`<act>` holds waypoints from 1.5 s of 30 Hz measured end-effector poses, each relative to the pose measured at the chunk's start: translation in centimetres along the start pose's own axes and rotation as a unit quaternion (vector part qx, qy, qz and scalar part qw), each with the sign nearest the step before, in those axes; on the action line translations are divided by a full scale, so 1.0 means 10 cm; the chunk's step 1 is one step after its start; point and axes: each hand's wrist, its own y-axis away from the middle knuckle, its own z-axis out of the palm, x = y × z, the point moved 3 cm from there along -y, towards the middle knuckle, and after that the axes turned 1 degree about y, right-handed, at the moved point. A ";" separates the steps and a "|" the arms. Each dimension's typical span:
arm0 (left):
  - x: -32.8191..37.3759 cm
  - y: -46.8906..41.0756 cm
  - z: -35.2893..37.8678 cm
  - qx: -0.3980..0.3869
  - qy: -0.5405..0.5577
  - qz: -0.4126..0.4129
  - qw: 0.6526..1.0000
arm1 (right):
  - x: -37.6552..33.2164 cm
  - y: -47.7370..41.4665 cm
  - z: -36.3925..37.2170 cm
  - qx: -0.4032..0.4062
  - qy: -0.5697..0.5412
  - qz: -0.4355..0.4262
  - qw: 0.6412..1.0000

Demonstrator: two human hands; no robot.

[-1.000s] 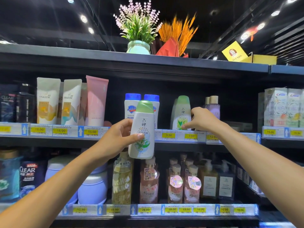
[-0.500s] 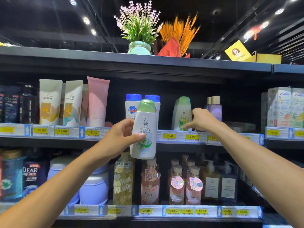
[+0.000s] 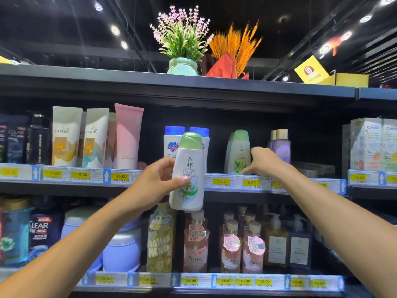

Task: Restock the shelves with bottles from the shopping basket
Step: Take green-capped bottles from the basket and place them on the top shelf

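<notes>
My left hand (image 3: 156, 186) grips a white bottle with a green cap (image 3: 189, 175), upright in front of the middle shelf's price rail (image 3: 236, 182). Behind it stand two white bottles with blue caps (image 3: 171, 140). A matching green-capped bottle (image 3: 237, 153) stands on that shelf to the right. My right hand (image 3: 265, 162) is at that bottle's right side with curled fingers, thumb against its edge and index fingertip at its base. The shopping basket is out of view.
Pantene tubes (image 3: 66, 136) and a pink tube (image 3: 126, 136) fill the shelf's left, lilac bottles (image 3: 280, 145) and Crest boxes (image 3: 369, 143) its right. There is a dark gap between the blue-capped bottles and the shelf bottle. Pump bottles (image 3: 196, 241) fill the lower shelf. A flower pot (image 3: 182, 65) sits on top.
My right hand has slid slightly right along the shelf bottle, uncovering more of its label. My left hand keeps the held bottle in about the same place.
</notes>
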 end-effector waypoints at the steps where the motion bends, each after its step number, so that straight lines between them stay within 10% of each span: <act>1: 0.01 0.00 0.00 0.000 -0.001 0.001 1.000 | 0.00 0.00 0.00 0.001 -0.001 0.001 1.000; 15: 0.39 -0.24 0.17 0.001 -0.029 0.069 0.997 | -0.02 0.20 -0.37 0.061 0.004 -0.016 0.998; 23: 0.74 -0.60 0.44 0.026 -0.145 0.147 0.978 | -0.33 0.59 -0.72 0.089 -0.417 -0.204 0.881; 34: 0.82 -0.80 0.55 0.084 -0.278 0.212 0.933 | -0.23 0.52 -0.63 0.112 -0.353 -0.264 0.891; 45: 0.85 -0.82 0.59 0.119 -0.577 0.271 0.761 | -0.21 0.25 -0.18 0.021 -0.372 -0.191 0.908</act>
